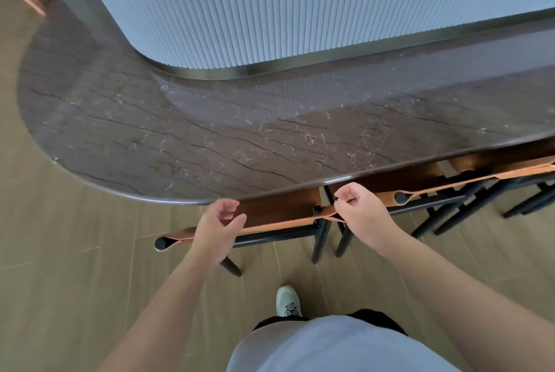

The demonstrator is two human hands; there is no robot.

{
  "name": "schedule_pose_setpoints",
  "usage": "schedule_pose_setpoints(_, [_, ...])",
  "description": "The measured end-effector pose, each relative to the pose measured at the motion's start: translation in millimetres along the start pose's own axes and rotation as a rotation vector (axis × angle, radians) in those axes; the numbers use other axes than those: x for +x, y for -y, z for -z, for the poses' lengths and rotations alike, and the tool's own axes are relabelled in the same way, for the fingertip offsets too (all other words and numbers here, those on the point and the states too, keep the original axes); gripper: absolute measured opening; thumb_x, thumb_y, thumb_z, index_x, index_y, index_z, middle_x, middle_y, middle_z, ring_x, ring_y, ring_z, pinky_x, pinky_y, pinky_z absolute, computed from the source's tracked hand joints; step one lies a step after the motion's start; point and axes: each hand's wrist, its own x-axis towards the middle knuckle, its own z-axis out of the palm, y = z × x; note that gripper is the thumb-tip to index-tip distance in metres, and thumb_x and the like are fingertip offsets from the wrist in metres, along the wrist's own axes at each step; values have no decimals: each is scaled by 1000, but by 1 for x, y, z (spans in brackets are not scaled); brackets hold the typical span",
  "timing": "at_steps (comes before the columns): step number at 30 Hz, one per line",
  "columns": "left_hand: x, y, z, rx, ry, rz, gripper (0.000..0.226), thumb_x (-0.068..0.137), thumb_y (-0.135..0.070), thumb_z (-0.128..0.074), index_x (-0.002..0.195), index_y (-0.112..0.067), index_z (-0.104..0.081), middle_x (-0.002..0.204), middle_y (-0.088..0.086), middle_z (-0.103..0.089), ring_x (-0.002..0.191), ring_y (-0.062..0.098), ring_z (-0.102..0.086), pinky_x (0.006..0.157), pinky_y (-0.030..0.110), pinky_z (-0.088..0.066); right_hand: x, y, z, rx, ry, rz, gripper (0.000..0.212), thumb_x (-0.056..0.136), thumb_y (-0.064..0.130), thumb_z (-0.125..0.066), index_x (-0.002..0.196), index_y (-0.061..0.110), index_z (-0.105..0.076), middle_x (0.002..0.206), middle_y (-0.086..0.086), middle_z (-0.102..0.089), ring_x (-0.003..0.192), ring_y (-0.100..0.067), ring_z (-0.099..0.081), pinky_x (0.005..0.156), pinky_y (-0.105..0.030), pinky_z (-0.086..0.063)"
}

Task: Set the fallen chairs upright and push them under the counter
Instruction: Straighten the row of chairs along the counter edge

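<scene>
The nearest chair (279,210) stands upright with its brown seat tucked under the dark marble counter (186,131). Its tan leather backrest (270,224) runs between two black posts. My left hand (217,229) hovers over the left part of that backrest, fingers loosely curled and apart, holding nothing. My right hand (363,212) is over the backrest's right end, fingers also curled; the strap passes beneath the palm and I see no grip on it. A second chair (450,184) stands upright under the counter just to the right.
A third chair (537,166) shows at the far right edge, also under the counter. Behind the countertop rises a white ribbed counter wall (270,23). The floor is light wood-look tile (75,251). My grey shoe (288,301) is just behind the nearest chair's legs.
</scene>
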Motion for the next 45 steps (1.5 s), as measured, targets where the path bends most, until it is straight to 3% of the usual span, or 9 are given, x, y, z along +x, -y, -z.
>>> schedule_pose_setpoints(5, [7,38,22,506,59,-99,32,84,-40,-67,115,-35,-59,110,-18,-53,104,10,-52,91,34,-43,11,-12,-23,-497,107,287,26,89,21,-58,114,22,-58,110,7,-52,100,-15,-50,85,-35,-47])
schedule_pose_setpoints(8, [11,53,33,683,124,-98,40,83,-47,-61,122,-36,-56,117,-15,-52,111,15,-48,101,39,-37,20,-14,-34,-743,177,445,31,88,24,-57,118,20,-57,113,3,-54,102,-20,-50,84,-36,-44])
schedule_pose_setpoints(14, [19,67,49,873,85,-76,23,87,-32,-58,110,-30,-63,110,-9,-57,106,22,-54,94,35,-36,39,-23,-48,-1009,280,608,26,89,18,-57,115,22,-56,106,4,-57,96,-18,-54,73,-26,-38])
schedule_pose_setpoints(16, [25,69,58,948,72,-64,17,87,-30,-56,104,-30,-62,103,-8,-56,105,21,-54,93,35,-36,45,-25,-51,-1048,288,616,29,88,12,-56,115,21,-55,104,4,-58,94,-18,-55,73,-27,-35])
schedule_pose_setpoints(20, [30,79,68,1066,70,-116,14,91,-26,-53,104,-28,-60,103,-6,-56,107,22,-54,91,36,-35,54,-28,-52,-1115,296,586,30,85,5,-53,111,20,-55,99,3,-59,91,-19,-55,78,-31,-43])
schedule_pose_setpoints(24, [38,75,67,1210,201,-175,27,90,-19,-49,115,-28,-52,108,-5,-55,106,21,-52,82,34,-35,55,-31,-55,-1203,333,577,29,85,10,-56,113,18,-53,103,0,-59,95,-22,-55,79,-33,-42])
schedule_pose_setpoints(28, [39,72,68,1316,275,-217,39,82,-12,-51,117,-28,-47,115,-5,-54,105,21,-52,83,34,-40,60,-31,-57,-1203,358,592,31,82,15,-64,111,18,-53,101,0,-58,91,-22,-55,75,-33,-43])
schedule_pose_setpoints(40, [34,77,64,1335,221,-216,39,70,-8,-58,105,-25,-56,100,-3,-59,89,24,-55,69,34,-30,69,-37,-49,-1177,345,716,31,68,1,-64,94,16,-61,88,-1,-60,76,-21,-56,63,-34,-49])
schedule_pose_setpoints(45, [34,76,65,1339,235,-231,39,69,-9,-61,105,-25,-56,97,-3,-58,86,23,-55,69,35,-36,69,-35,-47,-1156,317,742,31,60,0,-67,86,16,-60,79,0,-57,69,-21,-54,56,-33,-47])
